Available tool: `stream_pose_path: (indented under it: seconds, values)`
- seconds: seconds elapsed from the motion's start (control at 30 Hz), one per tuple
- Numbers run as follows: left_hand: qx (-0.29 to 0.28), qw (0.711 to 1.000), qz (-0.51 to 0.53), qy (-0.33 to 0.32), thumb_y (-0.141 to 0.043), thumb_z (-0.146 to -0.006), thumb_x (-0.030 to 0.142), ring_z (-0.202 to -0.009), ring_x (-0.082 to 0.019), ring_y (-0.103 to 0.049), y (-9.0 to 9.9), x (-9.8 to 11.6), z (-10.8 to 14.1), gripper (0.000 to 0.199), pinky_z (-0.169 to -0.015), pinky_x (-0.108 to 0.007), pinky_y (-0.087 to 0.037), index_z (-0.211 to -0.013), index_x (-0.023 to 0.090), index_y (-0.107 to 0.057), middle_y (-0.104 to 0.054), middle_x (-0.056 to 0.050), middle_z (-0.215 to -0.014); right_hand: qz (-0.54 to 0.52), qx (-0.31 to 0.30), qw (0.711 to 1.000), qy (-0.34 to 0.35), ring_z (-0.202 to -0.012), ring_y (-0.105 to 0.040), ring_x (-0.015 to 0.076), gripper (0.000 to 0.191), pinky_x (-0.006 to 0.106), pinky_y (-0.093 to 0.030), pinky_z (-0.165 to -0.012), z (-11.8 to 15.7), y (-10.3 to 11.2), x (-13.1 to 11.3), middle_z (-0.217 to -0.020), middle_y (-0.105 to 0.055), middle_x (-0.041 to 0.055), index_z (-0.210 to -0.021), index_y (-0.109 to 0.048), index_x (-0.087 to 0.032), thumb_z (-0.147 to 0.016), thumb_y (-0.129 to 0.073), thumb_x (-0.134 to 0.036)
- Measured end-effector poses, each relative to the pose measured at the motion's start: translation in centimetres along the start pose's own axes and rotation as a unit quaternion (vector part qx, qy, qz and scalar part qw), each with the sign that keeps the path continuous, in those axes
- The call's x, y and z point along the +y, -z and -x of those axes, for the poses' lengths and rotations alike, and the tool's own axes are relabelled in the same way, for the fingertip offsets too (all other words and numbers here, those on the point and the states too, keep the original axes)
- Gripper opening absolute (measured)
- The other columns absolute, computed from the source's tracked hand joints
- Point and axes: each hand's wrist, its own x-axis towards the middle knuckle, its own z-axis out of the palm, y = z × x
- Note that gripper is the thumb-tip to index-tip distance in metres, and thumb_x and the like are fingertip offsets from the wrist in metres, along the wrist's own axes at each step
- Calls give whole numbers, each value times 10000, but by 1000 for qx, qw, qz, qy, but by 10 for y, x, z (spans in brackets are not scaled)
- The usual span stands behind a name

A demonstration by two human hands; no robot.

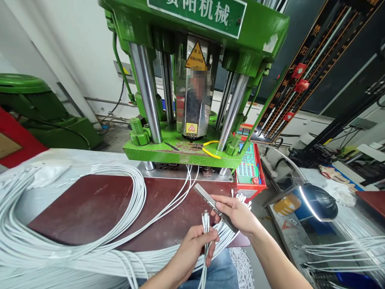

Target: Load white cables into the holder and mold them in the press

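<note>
In front of my lap, my left hand (200, 243) is closed round a small bundle of white cables (205, 225). Their metal-tipped plugs point up above the fingers. Just right of it, my right hand (233, 210) grips a long, flat grey metal tool (207, 198), tilted with one end toward the machine; its exact kind I cannot make out. The tool is close beside the plugs; whether they touch is unclear. More white cables with plug ends (242, 200) lie behind and under my right hand. A few cables (177, 200) run from under the green press (180, 150) across the brown board (81, 204).
Large coils of white cable (18, 241) cover the left side of the table. Yellow-handled pliers (210, 150) lie on the press base. A red control panel (248, 164) stands right of the press. Further right are a lamp (319, 200) and more cables (345, 251).
</note>
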Motion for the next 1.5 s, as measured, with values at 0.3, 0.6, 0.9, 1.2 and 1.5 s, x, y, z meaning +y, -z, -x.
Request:
stream_pose_path:
  seconds: [0.3, 0.6, 0.9, 1.2, 1.5]
  values:
    - [15, 1000, -18, 1, -588, -765, 389, -319, -76, -364, -1, 1, -2, 272, -405, -207, -264, -650, 142, -581, -469, 32, -379, 17, 8, 1000, 12, -620, -533, 118, 498, 258, -425, -584, 2, 0, 0, -778, -609, 22, -1248, -601, -219, -824, -627, -480]
    - [26, 999, -32, -2, -582, -749, 396, -325, -88, -384, 0, 0, -2, 266, -401, -216, -265, -645, 151, -563, -491, 24, -388, 25, 3, 1000, 16, -626, -525, 117, 478, 261, -421, -597, 1, -3, 3, -785, -604, 21, -1254, -597, -218, -842, -606, -459]
    - [-14, 1000, 15, -9, -618, -783, 426, -432, -122, -530, -3, 3, 1, 295, -469, -242, -372, -721, 148, -543, -613, -27, -595, 69, -9, 997, 35, -660, -539, 121, 442, 256, -422, -624, 4, 1, 1, -798, -628, 24, -1264, -590, -227, -874, -582, -435]
    - [36, 999, 23, -25, -642, -759, 408, -386, -76, -412, -2, 5, 3, 295, -392, -207, -313, -652, 158, -526, -509, 29, -522, 61, 16, 998, 12, -617, -533, 114, 458, 217, -368, -533, 1, 9, -3, -759, -613, 22, -1244, -606, -209, -846, -603, -437]
    - [55, 998, 9, -5, -635, -717, 379, -312, -52, -315, 1, 6, 0, 251, -358, -203, -236, -634, 171, -522, -460, 57, -449, 66, -28, 997, 24, -642, -531, 125, 412, 265, -417, -631, 1, 7, 1, -778, -634, 26, -1232, -614, -216, -878, -583, -423]
